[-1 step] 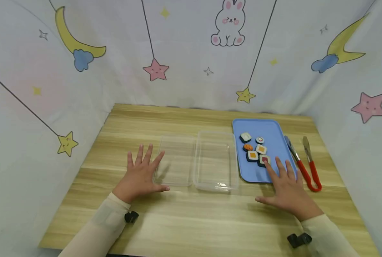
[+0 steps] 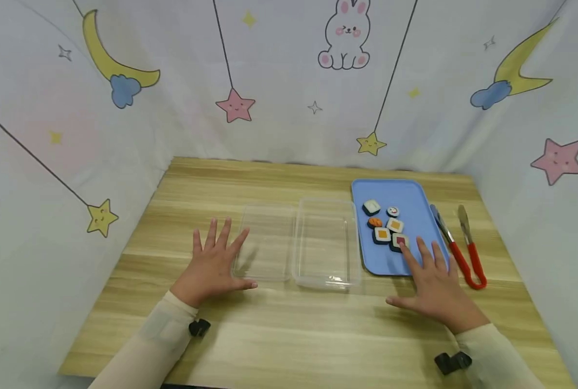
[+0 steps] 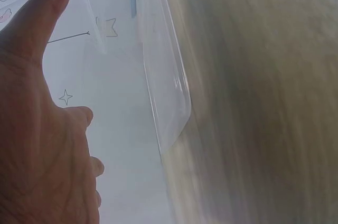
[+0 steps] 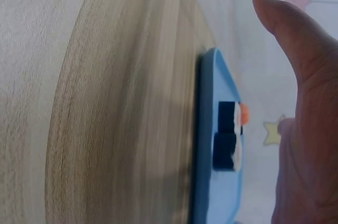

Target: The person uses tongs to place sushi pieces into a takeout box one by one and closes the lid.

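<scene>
My left hand (image 2: 211,270) is spread with straight fingers beside a shallow clear plastic lid (image 2: 266,243), holding nothing. To the right of that lid lies a deeper clear plastic container (image 2: 325,243). My right hand (image 2: 437,292) has its fingers spread too, over the near right corner of a blue tray (image 2: 386,262). Several sushi pieces (image 2: 395,225) sit on the tray, and my right index fingertip overlaps the one with a dark red centre (image 2: 399,241) in the head view. Two dark-sided sushi pieces (image 4: 226,150) show on the tray in the right wrist view.
Red-handled metal tongs (image 2: 469,265) lie spread on the wooden table (image 2: 289,340) right of the tray. A white cloth (image 2: 289,129) printed with stars, moons and a rabbit hangs around the table's back and sides.
</scene>
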### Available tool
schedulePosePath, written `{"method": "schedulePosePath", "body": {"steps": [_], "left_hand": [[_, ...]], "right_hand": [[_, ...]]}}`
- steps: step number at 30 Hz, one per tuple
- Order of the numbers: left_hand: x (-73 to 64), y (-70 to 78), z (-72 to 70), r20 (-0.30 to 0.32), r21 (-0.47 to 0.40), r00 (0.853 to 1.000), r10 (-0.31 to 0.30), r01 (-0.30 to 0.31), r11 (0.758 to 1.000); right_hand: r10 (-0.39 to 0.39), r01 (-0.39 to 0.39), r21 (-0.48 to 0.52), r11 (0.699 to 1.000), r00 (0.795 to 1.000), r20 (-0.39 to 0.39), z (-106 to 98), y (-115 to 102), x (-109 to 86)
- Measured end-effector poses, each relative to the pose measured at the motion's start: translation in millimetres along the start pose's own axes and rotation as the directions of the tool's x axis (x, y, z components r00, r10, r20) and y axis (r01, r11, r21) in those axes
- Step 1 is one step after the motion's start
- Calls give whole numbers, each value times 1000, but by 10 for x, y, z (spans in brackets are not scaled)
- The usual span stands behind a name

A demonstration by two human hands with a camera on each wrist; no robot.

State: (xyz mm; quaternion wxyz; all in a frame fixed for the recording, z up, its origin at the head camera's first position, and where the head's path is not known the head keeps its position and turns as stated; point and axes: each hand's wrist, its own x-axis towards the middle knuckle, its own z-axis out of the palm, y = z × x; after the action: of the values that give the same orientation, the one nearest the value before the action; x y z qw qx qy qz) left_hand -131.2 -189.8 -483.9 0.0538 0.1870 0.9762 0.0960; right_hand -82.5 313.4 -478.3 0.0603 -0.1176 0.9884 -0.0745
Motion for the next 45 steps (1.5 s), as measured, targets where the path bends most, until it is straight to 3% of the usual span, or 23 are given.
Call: {"method": "schedulePosePath", "body": {"steps": [20, 24, 26, 27, 29, 31, 33, 34, 36, 38, 41, 43, 45], "left_hand": [[55, 36, -8, -55, -27, 998, 31, -33, 999], [114, 76, 4, -83, -175, 994, 70, -83, 981], [178, 134, 24, -100, -321, 992, 78, -107, 941], [215, 181, 33, -110, -410, 991, 74, -113, 905], [303, 297, 80, -126, -575, 991, 50, -114, 810], [390, 445, 140, -134, -713, 991, 11, -105, 693], [472, 602, 210, -134, -807, 991, -25, -95, 584], [508, 673, 249, -132, -836, 990, -39, -90, 541], [567, 791, 333, -135, -873, 989, -64, -89, 479], [606, 868, 410, -158, -882, 984, -81, -103, 459], [636, 914, 501, -207, -876, 974, -96, -140, 462], [642, 919, 534, -234, -872, 968, -93, -167, 460], [649, 918, 556, -250, -876, 965, -81, -190, 442]], "right_hand": [[-17, 17, 2, 1000, 999, -40, -111, -37, -25], [-16, 20, 29, 999, 990, -140, -93, 45, -15], [22, -4, 83, 997, 976, -219, -88, 142, -7], [52, -20, 122, 992, 963, -266, -85, 208, 1], [156, -86, 220, 972, 933, -323, -91, 361, 8], [280, -175, 304, 936, 896, -345, -77, 544, 15], [399, -275, 367, 889, 857, -325, -54, 742, 17], [452, -330, 383, 862, 843, -290, -36, 840, 14], [531, -420, 406, 812, 820, -213, 15, 1016, 14], [573, -474, 423, 772, 807, -141, 68, 1150, 17], [588, -505, 432, 747, 806, -74, 131, 1260, 23], [570, -489, 422, 764, 817, -85, 155, 1288, 29], [557, -476, 403, 782, 823, -108, 166, 1300, 38]]}}
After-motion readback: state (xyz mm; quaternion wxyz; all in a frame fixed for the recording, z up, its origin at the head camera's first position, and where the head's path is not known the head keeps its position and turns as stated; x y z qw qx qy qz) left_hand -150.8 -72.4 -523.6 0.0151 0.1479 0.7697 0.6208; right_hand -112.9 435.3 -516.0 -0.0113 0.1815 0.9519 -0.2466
